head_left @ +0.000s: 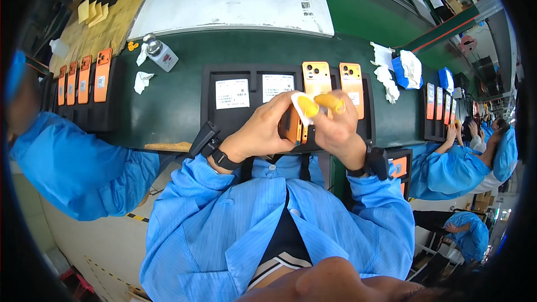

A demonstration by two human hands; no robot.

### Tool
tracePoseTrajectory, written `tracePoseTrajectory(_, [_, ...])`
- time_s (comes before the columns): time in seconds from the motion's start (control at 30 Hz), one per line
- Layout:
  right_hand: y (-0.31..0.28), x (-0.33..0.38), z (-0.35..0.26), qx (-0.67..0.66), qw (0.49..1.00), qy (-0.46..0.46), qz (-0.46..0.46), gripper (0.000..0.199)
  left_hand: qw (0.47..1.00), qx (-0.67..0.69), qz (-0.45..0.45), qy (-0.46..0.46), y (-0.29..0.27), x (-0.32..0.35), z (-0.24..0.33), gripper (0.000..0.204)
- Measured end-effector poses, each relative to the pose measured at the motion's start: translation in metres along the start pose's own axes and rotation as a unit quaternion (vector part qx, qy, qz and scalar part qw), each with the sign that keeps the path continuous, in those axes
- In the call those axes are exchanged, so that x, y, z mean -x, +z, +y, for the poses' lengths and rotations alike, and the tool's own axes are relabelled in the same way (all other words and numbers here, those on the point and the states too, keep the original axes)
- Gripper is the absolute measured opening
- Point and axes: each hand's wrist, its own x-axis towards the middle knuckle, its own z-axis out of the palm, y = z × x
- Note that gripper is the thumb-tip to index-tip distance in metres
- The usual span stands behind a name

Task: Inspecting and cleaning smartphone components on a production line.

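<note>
My left hand [262,130] is closed around an orange phone [289,127], held on edge above the front of a black tray [209,90]. My right hand [339,132] wears yellow finger cots [330,102] and pinches a white wipe [296,106] against the phone's upper edge. Fingers and wipe hide part of the phone. Just beyond, two orange phones [317,76] [351,79] stand in the tray's right slots, camera bumps up. White printed labels [232,94] [278,85] lie in its left slots.
At left are a pump bottle [162,56], crumpled wipes [143,81] and a rack of orange phones [84,81]. Blue wipe packs [407,70] and another phone rack [434,130] stand at right. Co-workers in blue sit on both sides [84,162] [447,170].
</note>
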Motion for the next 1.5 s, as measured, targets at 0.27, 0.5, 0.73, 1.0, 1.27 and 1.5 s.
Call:
tracePoseTrajectory(0.27, [0.003,0.002,0.001,0.009,1.0,0.011,0.01,0.04,1.0,0.011,0.008,-0.005,0.001,-0.005,-0.005,0.083])
tracePoseTrajectory(0.5, [-0.003,0.023,-0.024,-0.094,0.995,0.034,-0.005,0.043,0.997,0.066,-0.006,-0.04,0.0,-0.005,-0.007,0.086])
tracePoseTrajectory(0.73, [0.003,0.014,-0.021,-0.067,0.997,0.022,-0.008,0.037,0.995,0.084,0.011,-0.047,-0.002,0.003,-0.022,0.088])
tracePoseTrajectory(1.0, [0.002,-0.005,0.044,0.109,0.986,0.125,0.033,0.036,0.999,0.004,-0.03,-0.013,-0.003,-0.005,-0.002,0.085])
tracePoseTrajectory(1.27, [-0.071,0.166,0.121,0.347,0.823,0.448,-0.032,0.027,0.997,0.06,-0.005,-0.043,-0.005,0.008,-0.013,0.09])
tracePoseTrajectory(1.5, [-0.053,0.073,0.033,-0.008,0.889,0.457,0.014,0.038,0.996,0.08,-0.015,-0.044,0.002,-0.002,-0.018,0.095])
